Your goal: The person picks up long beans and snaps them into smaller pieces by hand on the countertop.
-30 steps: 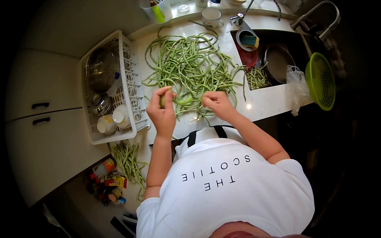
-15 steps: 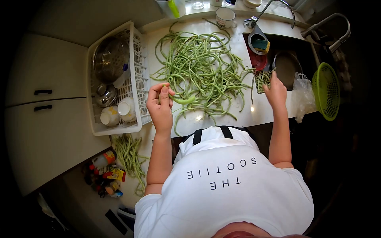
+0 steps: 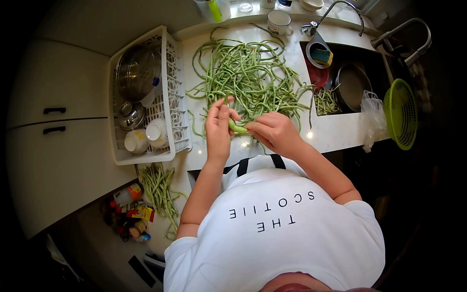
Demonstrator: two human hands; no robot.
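Note:
A green bean (image 3: 237,128) is stretched between my two hands, just above the near side of a big tangled pile of long green beans (image 3: 248,73) on the counter. My left hand (image 3: 220,122) is closed around one part of it. My right hand (image 3: 275,131) pinches its other end between thumb and fingers. A smaller bundle of long beans (image 3: 159,187) lies on the counter to the left, below the dish rack. Short bean pieces (image 3: 325,101) lie in the near left corner of the sink.
The white dish rack (image 3: 169,97) with pots and cups stands left. The sink (image 3: 357,56) at right holds a pan (image 3: 352,87) and a red bowl (image 3: 318,76). A plastic bag (image 3: 373,114) and a green colander (image 3: 403,114) are further right. An enamel mug (image 3: 279,23) stands behind the pile.
My right hand has moved left from the sink corner and now grips the bean's end. My left hand has shifted slightly right with the bean.

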